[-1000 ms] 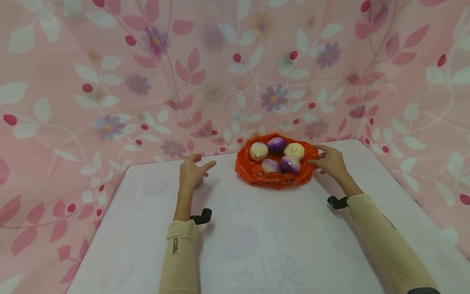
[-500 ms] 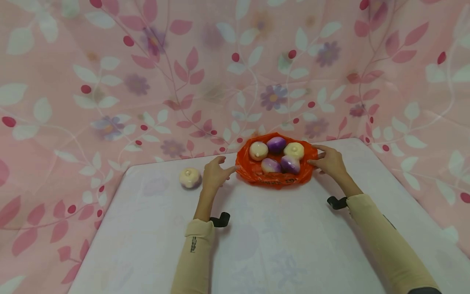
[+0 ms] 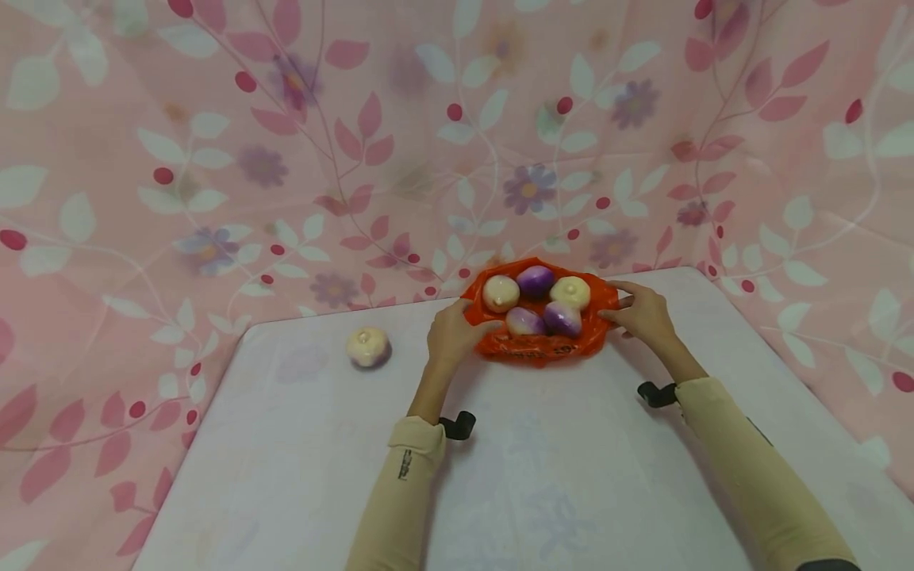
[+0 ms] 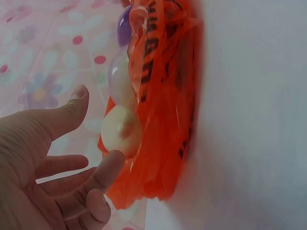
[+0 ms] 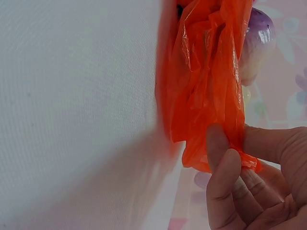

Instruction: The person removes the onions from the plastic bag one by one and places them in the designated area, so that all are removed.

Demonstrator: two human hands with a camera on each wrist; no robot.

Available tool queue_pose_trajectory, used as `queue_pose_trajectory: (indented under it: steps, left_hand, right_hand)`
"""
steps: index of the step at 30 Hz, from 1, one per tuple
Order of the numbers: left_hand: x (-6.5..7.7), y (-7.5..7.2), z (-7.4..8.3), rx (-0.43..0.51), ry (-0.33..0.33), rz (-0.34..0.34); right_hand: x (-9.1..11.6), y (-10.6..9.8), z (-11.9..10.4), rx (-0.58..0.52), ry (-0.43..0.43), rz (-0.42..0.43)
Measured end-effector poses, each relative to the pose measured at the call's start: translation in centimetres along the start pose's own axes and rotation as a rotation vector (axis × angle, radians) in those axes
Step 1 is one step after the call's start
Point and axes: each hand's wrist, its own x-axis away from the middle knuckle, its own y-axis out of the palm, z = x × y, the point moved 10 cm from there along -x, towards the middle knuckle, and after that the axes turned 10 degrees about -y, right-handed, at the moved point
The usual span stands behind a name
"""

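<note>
Since one second earlier, the left hand (image 3: 453, 329) has shifted from the loose bulb (image 3: 368, 347) to the left edge of the orange bag (image 3: 539, 349). The bag lies toward the far side of the white table (image 3: 571, 476), its mouth spread open on five glossy, onion-like bulbs: a pale bulb (image 3: 501, 293) at its left, a deep purple bulb (image 3: 535, 281) at its rear, a cream bulb (image 3: 570, 293) at its right rear, and two white-and-purple bulbs (image 3: 525, 322) along its front. The film is thin and creased, with black lettering on its near side. The left wrist view enlarges this lettering; there the left hand's thumb and fingers stand apart, one fingertip overlapping the pale bulb's edge, contact uncertain. The right wrist view shows what the head view leaves unclear: thumb and fingers of the right hand (image 3: 641, 312) clamped on gathered film at the bag's right edge. The loose bulb rests well left of the bag; behind the bag hangs a pink floral cloth (image 3: 414, 159).
</note>
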Motion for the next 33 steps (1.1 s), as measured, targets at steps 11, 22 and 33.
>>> queue_pose_trajectory:
  steps: [11,22,33]
  left_hand:
    - [0.1,2.5,2.6,-0.051,0.044,-0.018]
    - [0.2,4.2,3.4,-0.084,-0.038,-0.029]
    - [0.5,5.3,4.1,-0.037,-0.059,-0.079]
  right_hand:
    - [0.2,0.0,-0.2,-0.004,-0.018,-0.005]
    - [0.3,0.0,-0.3,0.000,-0.018,-0.014]
    - [0.2,0.0,-0.4,-0.007,-0.031,-0.007]
